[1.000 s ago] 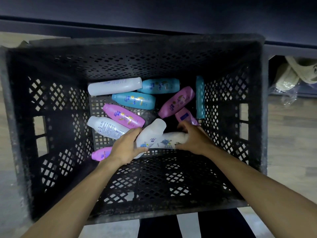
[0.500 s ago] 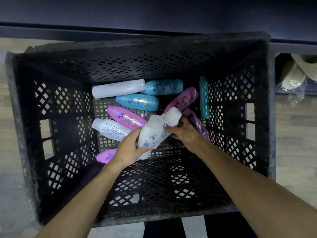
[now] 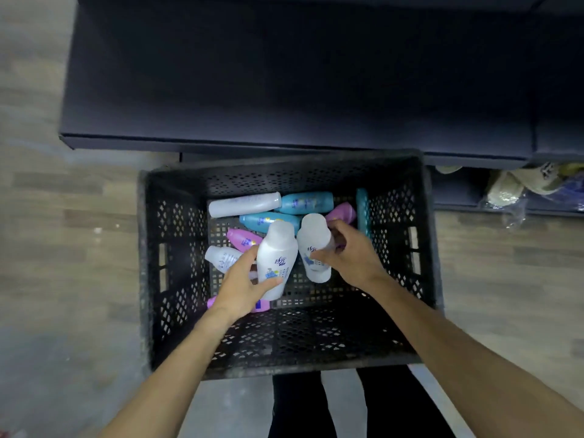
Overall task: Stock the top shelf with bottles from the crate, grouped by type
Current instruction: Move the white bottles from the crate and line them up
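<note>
Your scene is dim overall, with a cool bluish cast. The dark shelf top [image 3: 300, 74] reads as a nearly featureless navy block with no visible detail. The floor [image 3: 63, 216] at left is smeared by motion blur, so its plank lines look soft. Inside the black crate [image 3: 151, 279] the mesh walls sink into shadow. The two white bottles [image 3: 276, 260] you hold are the brightest surfaces, mildly washed out at the caps, their label print unreadable. Wide-angle distortion bows the crate rim and stretches your forearms toward the lower corners. No hard shadows or glare.
</note>
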